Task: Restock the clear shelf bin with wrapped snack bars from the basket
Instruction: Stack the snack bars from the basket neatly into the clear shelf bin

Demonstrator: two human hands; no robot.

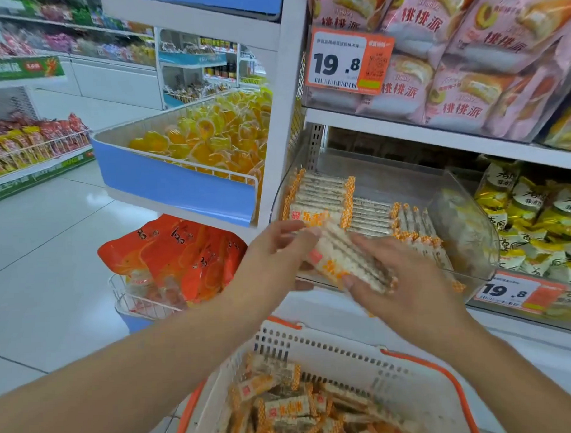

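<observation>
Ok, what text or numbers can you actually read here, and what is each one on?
"19.8": orange price tag clipped on the upper shelf.
"19.8": orange price tag on the lower shelf edge.
"桃桃派": pink pastry bags on the upper shelf.
Wrapped snack bars held in both hands, orange bags, green shelf banner: print too blurred to read.

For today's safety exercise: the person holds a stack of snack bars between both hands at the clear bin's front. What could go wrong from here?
1. The stack of bars is only pressed between the left hand and right hand; bars might slip out.
2. Pushing it in could topple the neat rows in the clear bin.
</observation>
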